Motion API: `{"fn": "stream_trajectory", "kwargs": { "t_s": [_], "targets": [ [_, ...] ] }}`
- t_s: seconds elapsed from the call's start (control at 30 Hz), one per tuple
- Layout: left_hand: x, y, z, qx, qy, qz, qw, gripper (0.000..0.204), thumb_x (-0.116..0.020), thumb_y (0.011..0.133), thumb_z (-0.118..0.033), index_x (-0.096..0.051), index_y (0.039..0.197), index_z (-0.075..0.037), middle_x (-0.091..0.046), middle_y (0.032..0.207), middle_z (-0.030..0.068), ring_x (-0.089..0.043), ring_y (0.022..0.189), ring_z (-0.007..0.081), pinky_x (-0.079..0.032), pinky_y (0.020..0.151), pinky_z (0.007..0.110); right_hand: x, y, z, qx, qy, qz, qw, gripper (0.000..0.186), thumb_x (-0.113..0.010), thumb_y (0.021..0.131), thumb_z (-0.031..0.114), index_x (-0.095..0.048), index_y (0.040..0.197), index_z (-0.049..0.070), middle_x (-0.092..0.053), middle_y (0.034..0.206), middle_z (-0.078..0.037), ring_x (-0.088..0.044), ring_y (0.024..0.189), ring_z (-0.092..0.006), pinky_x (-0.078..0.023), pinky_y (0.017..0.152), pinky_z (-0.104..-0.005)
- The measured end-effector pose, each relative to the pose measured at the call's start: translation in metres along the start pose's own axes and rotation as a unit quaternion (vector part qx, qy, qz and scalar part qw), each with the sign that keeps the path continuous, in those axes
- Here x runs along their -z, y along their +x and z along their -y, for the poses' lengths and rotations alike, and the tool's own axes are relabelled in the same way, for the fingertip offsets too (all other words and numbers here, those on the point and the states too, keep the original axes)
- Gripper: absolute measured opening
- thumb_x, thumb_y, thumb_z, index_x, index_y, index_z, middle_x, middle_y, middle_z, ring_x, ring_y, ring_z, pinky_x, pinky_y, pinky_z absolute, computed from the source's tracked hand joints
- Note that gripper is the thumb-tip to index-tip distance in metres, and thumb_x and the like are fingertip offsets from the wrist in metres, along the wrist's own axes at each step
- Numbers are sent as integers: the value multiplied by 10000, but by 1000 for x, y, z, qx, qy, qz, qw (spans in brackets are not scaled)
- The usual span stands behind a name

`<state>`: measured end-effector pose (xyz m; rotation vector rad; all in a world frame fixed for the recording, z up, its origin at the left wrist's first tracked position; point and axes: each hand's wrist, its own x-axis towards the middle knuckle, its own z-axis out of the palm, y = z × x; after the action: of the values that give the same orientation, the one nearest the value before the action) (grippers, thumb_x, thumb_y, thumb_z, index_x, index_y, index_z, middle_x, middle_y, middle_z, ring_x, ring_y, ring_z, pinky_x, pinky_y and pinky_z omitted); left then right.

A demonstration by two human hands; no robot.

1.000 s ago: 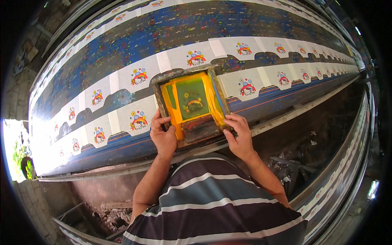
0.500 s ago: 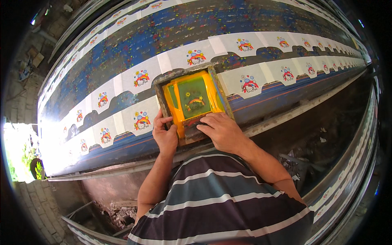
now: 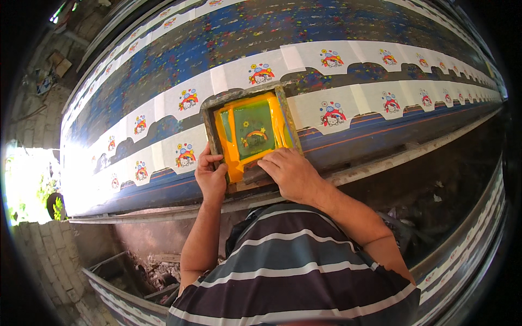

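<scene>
A square screen-printing frame (image 3: pixel 209 117) lies across a strip of printed white pieces (image 3: pixel 332 114). Thick yellow ink (image 3: pixel 234 168) surrounds its green mesh (image 3: pixel 253 126), which bears a flower and rainbow design. My left hand (image 3: pixel 213 176) grips the frame's lower left side, thumb at the edge. At the frame's lower middle, my right hand (image 3: pixel 291 176) has curled fingers on a dark squeegee bar (image 3: pixel 253 174), mostly hidden under the hand.
The long, paint-speckled blue table (image 3: pixel 304 24) carries several rows of printed pieces. A metal rail (image 3: pixel 380 155) runs along its near edge. A second table (image 3: pixel 467 228) stands at lower right, debris lies below, and a brick wall (image 3: pixel 49 261) is at left.
My right hand has moved left from the frame's right side onto the dark bar at its lower middle. My left hand still grips the left side. The view has shifted slightly.
</scene>
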<state>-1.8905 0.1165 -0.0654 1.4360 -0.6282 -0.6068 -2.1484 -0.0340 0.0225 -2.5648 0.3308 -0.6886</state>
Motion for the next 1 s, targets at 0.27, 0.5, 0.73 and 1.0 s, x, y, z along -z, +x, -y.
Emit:
{"fn": "stream_trajectory", "kwargs": {
  "t_s": [0.27,0.5,0.73,1.0],
  "targets": [
    [2,1,-4,20,-35,-11,999,298,-689,917,192,-724,1167,33,-520,1770,260,-596,1555,297,-483,1275,419,-15,2,-6,5,-9,-20,1000,355,-667,994,127,-787,1313,28,-729,1255,-139,-705,1229,-348,-565,1105,-490],
    [0,4,7,12,-54,-23,998,290,-650,1028,141,-731,1280,22,-552,1738,240,-675,1425,227,-521,1218,358,-27,63,-50,5,-21,-41,999,360,-688,937,27,-806,1277,19,-767,1276,-169,-739,1224,-379,-581,1089,-505],
    [-6,9,-5,32,64,-26,997,418,-707,986,124,-732,1377,-23,-620,1619,185,-676,1417,256,-569,1175,378,-18,126,-82,-25,-34,-10,999,468,-657,889,-78,-781,1329,22,-777,1305,-169,-705,1255,-422,-550,1094,-527],
    [-7,8,-13,14,80,-16,997,460,-720,952,158,-740,1363,-48,-597,1619,185,-652,1464,295,-567,1192,392,-13,87,-54,18,-57,33,998,462,-687,886,0,-810,1325,72,-764,1212,-117,-720,1160,-362,-554,1012,-509]
  ]
}}
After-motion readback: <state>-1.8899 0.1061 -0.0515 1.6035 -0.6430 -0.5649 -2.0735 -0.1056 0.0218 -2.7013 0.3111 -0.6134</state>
